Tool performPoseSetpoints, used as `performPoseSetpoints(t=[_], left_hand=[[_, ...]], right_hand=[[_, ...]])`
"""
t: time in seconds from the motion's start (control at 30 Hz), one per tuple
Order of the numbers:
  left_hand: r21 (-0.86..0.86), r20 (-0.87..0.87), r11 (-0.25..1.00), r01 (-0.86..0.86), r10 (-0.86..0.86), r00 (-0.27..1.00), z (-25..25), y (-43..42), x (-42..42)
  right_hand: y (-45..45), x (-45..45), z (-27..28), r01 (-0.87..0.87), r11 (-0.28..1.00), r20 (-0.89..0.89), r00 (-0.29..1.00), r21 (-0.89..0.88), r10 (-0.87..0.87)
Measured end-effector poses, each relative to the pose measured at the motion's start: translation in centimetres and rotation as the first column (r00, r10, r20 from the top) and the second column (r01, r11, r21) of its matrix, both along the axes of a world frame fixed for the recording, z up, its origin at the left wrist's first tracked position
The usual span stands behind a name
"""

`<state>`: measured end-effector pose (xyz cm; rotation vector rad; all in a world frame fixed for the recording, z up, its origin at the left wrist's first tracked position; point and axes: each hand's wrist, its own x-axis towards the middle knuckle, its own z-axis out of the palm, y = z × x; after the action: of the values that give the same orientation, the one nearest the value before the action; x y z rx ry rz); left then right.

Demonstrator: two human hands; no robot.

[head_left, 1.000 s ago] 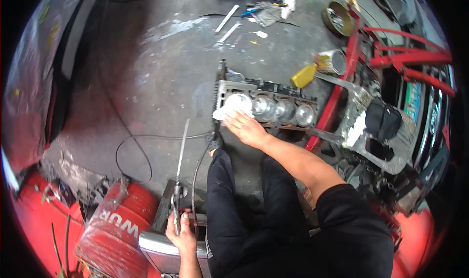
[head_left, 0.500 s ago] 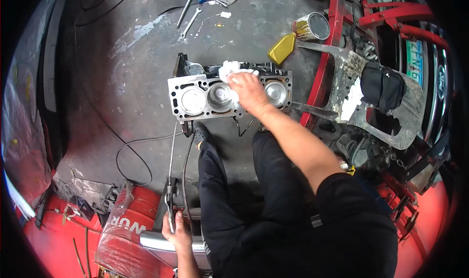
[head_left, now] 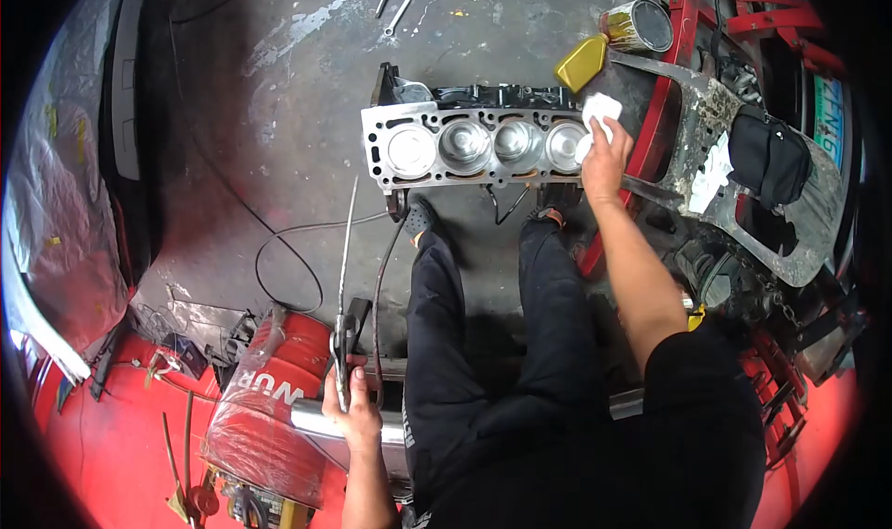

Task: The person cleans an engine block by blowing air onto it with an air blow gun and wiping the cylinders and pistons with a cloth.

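An engine block (head_left: 492,178) stands on the floor in front of my feet, its flat top face up and several round bores with shiny pistons showing. My right hand (head_left: 606,165) holds a white rag (head_left: 604,109), bunched in the fingers, at the block's right end beside the last bore. Low at the left, my left hand (head_left: 355,417) is wrapped round an air blow gun (head_left: 340,348). Its long thin nozzle (head_left: 347,241) points up toward the block's left end, and a hose (head_left: 379,315) runs near the hand.
Beyond the block lie a gold oil bottle (head_left: 582,63), an open can (head_left: 641,26) and wrenches (head_left: 403,9). A red metal frame (head_left: 662,111) and a grey panel with a black pouch (head_left: 767,156) stand at the right. A red drum (head_left: 279,390) sits at lower left.
My right hand has moved with the rag from the middle bores to the block's right end. My left hand still grips the blow gun, raised slightly. The view has shifted.
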<state>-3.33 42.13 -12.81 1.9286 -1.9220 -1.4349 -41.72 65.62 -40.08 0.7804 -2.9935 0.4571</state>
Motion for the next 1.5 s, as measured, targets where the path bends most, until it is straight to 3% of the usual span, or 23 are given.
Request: performPoseSetpoints(t=[0.07, 0.17, 0.3, 0.37, 0.5, 0.57, 0.6, 0.63, 0.7, 0.73, 0.77, 0.8, 0.83, 0.87, 0.9, 0.93, 0.97, 1.03, 1.17, 1.27, 1.37, 1.43, 1.5], left_hand=[[0.004, -0.008, 1.000, -0.015, 0.015, 1.000, -0.4, -1.7, 1.6], [0.004, -0.023, 0.998, -0.059, 0.059, 0.998, -1.4, -4.0, 3.6], [0.045, -0.005, 0.990, -0.132, 0.132, 0.991, -1.8, -6.4, 5.4], [0.061, -0.023, 0.979, -0.193, 0.195, 0.981, -2.1, -7.3, 6.8], [0.058, -0.040, 0.964, -0.261, 0.263, 0.964, -1.9, -8.6, 8.1], [0.022, -0.088, 0.963, -0.270, 0.271, 0.959, -1.5, -9.1, 8.7], [0.030, -0.082, 0.964, -0.266, 0.267, 0.960, -1.3, -9.5, 9.1], [0.020, -0.082, 0.964, -0.265, 0.266, 0.961, -0.9, -9.8, 8.8], [0.033, -0.098, 0.979, -0.201, 0.203, 0.974, -0.4, -10.3, 6.9], [0.022, -0.071, 0.994, -0.105, 0.106, 0.992, 0.2, -10.5, 5.6], [0.066, -0.019, 0.998, -0.022, 0.023, 1.000, 0.8, -10.6, 4.0], [0.027, 0.016, 0.993, 0.114, -0.115, 0.993, 0.8, -10.3, 2.6], [-0.005, 0.061, 0.968, 0.252, -0.251, 0.966, 0.8, -9.9, 1.1], [-0.090, 0.040, 0.942, 0.322, -0.320, 0.947, 0.6, -9.3, -0.8], [-0.182, 0.026, 0.905, 0.385, -0.387, 0.922, 0.4, -8.8, -3.1], [-0.049, 0.074, 0.915, 0.400, -0.396, 0.915, 1.2, -8.8, -5.6], [-0.026, 0.107, 0.907, 0.420, -0.415, 0.904, 0.3, -8.4, -6.6], [-0.029, 0.169, 0.903, 0.428, -0.418, 0.893, -0.5, -7.8, -8.6], [-0.077, 0.231, 0.866, 0.494, -0.467, 0.854, 1.3, -6.1, -12.1], [-0.037, 0.331, 0.808, 0.588, -0.545, 0.770, 3.5, -2.9, -13.4], [-0.050, 0.289, 0.873, 0.484, -0.451, 0.844, 4.6, 0.3, -15.8], [-0.044, 0.305, 0.789, 0.612, -0.573, 0.761, 3.5, 2.3, -17.7], [-0.059, 0.465, 0.707, 0.704, -0.605, 0.646, -0.3, 2.7, -18.7]], right_hand=[[-0.9, 3.5, -0.9, 0.342, 0.936, -0.016, 0.939, -0.086, -0.344], [-4.6, 7.8, 0.0, 0.526, 0.850, -0.072, 0.849, 0.036, -0.523], [-14.8, 12.6, -0.3, 0.756, 0.651, 0.052, 0.654, -0.064, -0.754], [-20.6, 16.4, 0.0, 0.637, 0.758, 0.070, 0.770, -0.142, -0.634], [-31.1, 21.5, -0.2, 0.590, 0.774, 0.244, 0.805, -0.230, -0.541], [-33.6, 23.4, 0.6, 0.393, 0.886, 0.289, 0.902, -0.246, -0.320], [-33.5, 24.3, 1.0, 0.253, 0.952, 0.419, 0.893, -0.171, -0.162], [-33.1, 25.3, 1.3, 0.091, 0.988, 0.547, 0.837, -0.123, -0.009], [-29.6, 29.0, -0.8, -0.354, 0.932, 0.955, 0.243, -0.076, 0.171], [-26.3, 30.9, 1.9, -0.389, 0.917, 0.852, 0.446, -0.090, 0.273], [-22.8, 32.9, 2.4, -0.429, 0.894, 0.759, 0.537, -0.129, 0.368], [-19.6, 33.6, 3.7, -0.420, 0.900, 0.862, 0.406, -0.118, 0.303], [-16.3, 34.1, 5.2, -0.326, 0.939, 0.896, 0.377, -0.108, 0.234], [-10.9, 37.2, 2.7, -0.377, 0.914, 0.834, 0.447, -0.152, 0.323], [-7.8, 37.1, 4.0, -0.271, 0.962, 0.929, 0.366, 0.040, 0.064], [-4.7, 36.3, 5.0, -0.227, 0.961, 0.938, 0.337, 0.161, -0.078], [-1.5, 35.7, 5.8, -0.193, 0.966, 0.910, 0.406, 0.173, -0.082], [3.0, 33.9, 7.0, -0.056, 0.953, 0.886, 0.388, 0.297, -0.253], [5.5, 30.1, 7.0, 0.201, 0.970, 0.918, 0.344, 0.135, -0.199], [6.6, 28.8, 7.9, 0.246, 0.947, 0.919, 0.284, 0.208, -0.276], [7.9, 26.4, 8.6, 0.201, 0.966, 0.943, 0.257, 0.161, -0.210], [10.0, 26.0, 7.4, 0.252, 0.965, 0.948, 0.286, 0.066, -0.140], [11.0, 24.1, 7.9, 0.319, 0.945, 0.965, 0.221, 0.068, -0.144]])
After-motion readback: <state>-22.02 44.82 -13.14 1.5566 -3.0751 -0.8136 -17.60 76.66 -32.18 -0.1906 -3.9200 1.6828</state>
